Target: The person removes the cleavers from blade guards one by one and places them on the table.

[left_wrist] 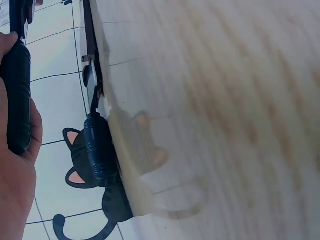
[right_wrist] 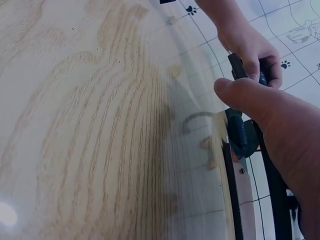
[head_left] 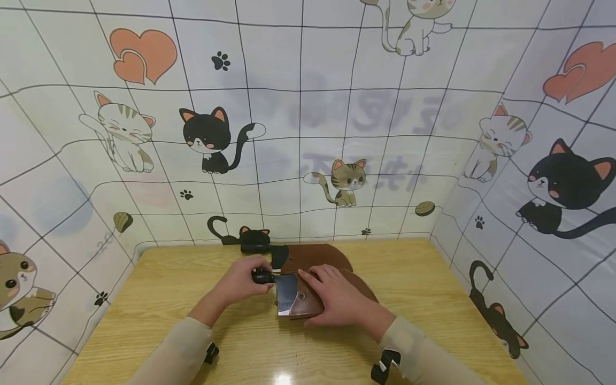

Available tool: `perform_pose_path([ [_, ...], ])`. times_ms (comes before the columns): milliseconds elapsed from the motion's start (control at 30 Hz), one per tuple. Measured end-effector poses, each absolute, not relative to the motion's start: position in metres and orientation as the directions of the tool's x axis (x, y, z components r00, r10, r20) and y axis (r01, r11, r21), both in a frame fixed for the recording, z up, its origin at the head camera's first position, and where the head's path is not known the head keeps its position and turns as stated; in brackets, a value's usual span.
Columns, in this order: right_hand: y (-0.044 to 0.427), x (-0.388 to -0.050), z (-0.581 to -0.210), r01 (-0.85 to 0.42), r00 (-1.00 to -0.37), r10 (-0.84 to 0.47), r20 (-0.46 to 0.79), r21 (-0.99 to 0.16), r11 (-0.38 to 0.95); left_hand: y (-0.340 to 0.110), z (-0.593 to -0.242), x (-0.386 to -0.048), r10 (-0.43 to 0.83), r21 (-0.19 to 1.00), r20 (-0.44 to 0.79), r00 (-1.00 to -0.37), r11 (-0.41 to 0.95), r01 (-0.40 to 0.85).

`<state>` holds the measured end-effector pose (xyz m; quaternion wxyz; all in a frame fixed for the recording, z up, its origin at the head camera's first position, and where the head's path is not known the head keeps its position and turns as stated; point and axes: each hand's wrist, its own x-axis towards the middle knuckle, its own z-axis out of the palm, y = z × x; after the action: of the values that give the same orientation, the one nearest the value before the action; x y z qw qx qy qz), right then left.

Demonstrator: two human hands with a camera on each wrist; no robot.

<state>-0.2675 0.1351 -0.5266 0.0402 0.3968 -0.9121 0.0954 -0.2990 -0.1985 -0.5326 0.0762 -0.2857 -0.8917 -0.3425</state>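
Note:
In the head view, my left hand (head_left: 244, 278) grips the black handle (head_left: 262, 276) of a tool with a broad dark blade (head_left: 286, 293). Much of that blade sits inside a brown leather sheath (head_left: 308, 303), and its near-handle part shows outside. My right hand (head_left: 339, 299) holds the sheath, thumb on the near side and fingers over the top. Behind lies a second black-handled tool (head_left: 255, 248) in a brown sheath (head_left: 317, 255). The left wrist view shows the gripped handle (left_wrist: 19, 97) in my left hand (left_wrist: 17, 185), and the second handle (left_wrist: 100, 147) beside it.
The wooden table (head_left: 192, 267) meets a cloth backdrop (head_left: 298, 117) with grid lines and printed cats at the back and both sides. The second tool lies close to the table's back edge. Light reflects off the table near its front.

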Motion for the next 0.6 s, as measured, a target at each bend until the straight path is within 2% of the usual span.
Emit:
perform_pose_path([
  [233,0.1351,-0.2631,-0.5241,-0.724,-0.690,-0.708,0.153,-0.123,0.679,-0.1991,-0.5289,-0.2989,0.477,0.549,0.320,-0.818,0.610,0.571],
  [600,0.1361,-0.2602,-0.5221,-0.720,-0.693,-0.700,0.173,-0.125,0.683,-0.1990,-0.5276,-0.2986,0.480,0.483,0.392,-0.785,0.619,0.620],
])
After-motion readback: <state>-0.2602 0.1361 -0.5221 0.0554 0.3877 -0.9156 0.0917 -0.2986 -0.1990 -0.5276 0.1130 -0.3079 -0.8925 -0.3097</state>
